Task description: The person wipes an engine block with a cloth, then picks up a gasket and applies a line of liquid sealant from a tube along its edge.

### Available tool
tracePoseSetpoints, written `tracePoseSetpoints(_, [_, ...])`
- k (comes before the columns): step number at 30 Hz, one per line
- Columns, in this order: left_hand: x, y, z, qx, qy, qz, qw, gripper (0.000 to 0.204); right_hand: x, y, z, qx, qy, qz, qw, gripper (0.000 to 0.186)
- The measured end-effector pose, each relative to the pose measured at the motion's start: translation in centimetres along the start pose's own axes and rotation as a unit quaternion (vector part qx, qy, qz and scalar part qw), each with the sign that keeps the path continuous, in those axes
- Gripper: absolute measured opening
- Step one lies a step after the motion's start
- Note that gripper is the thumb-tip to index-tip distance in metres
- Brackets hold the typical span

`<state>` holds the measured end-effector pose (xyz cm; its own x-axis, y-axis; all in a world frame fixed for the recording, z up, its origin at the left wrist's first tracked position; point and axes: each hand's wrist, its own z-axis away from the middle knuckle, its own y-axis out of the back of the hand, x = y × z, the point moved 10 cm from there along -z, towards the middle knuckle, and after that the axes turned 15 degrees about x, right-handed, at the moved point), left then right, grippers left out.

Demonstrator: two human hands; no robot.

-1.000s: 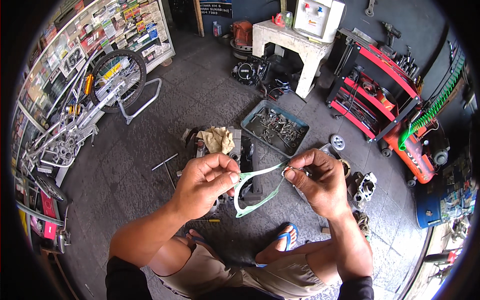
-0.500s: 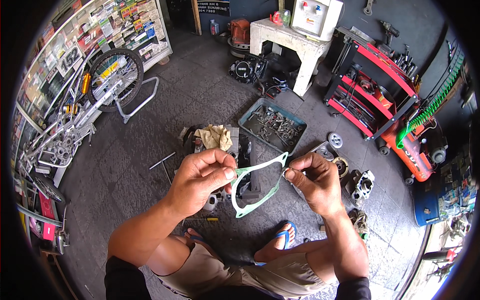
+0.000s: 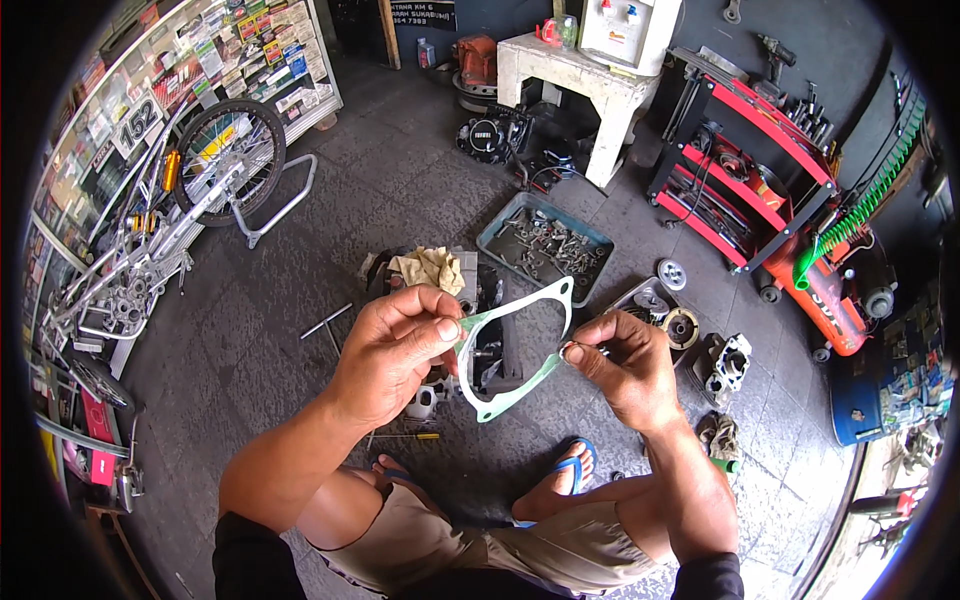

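A thin pale green gasket (image 3: 525, 387) with a large round opening and holed corners is held up in front of me, tilted. My left hand (image 3: 392, 352) pinches its left corner between thumb and fingers. At the opposite edge, my right hand (image 3: 628, 372) is closed in a pinch, thumb and forefinger meeting the gasket's right side. Below and behind it, partly covered by my hands, sits an engine (image 3: 470, 275) on the floor with a crumpled beige rag (image 3: 428, 268) on top.
Beyond the engine lies a blue-grey tray (image 3: 497, 257) of bolts. Metal engine parts (image 3: 722, 368) stand on the right, near a red tool cart (image 3: 765, 118) and an orange compressor tank (image 3: 828, 312). A T-handle wrench (image 3: 326, 322) and a screwdriver (image 3: 427, 436) rest on the floor. A motorcycle frame (image 3: 120, 255) stands left.
The gasket has risen slightly and turned to face me more. My right fingers have moved a little left and down against its right edge. My left hand has shifted slightly up and left.
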<state>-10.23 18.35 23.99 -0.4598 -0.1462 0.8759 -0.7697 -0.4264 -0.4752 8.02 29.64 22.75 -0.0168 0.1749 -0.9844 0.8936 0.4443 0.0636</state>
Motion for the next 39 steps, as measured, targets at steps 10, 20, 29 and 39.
tracePoseSetpoints(10, [-0.1, 0.4, -0.2, 0.012, 0.015, 0.039, 0.999, 0.011, 1.0, -0.6, 0.8, -0.019, -0.001, 0.024, 1.000, 0.011])
tracePoseSetpoints(20, [-0.8, 0.3, -0.4, 0.009, 0.039, 0.026, 0.999, 0.012, -0.8, 0.2, -0.5, 0.009, 0.028, -0.002, 1.000, 0.011])
tracePoseSetpoints(29, [-0.9, 0.3, -0.4, 0.009, 0.047, 0.026, 0.999, 0.012, -0.9, -0.1, -0.4, -0.014, 0.024, -0.007, 1.000, 0.012])
tracePoseSetpoints(39, [-0.7, 0.1, -0.9, 0.005, 0.040, 0.038, 0.998, 0.011, 0.9, -0.8, 1.2, -0.041, 0.005, 0.040, 0.998, 0.013])
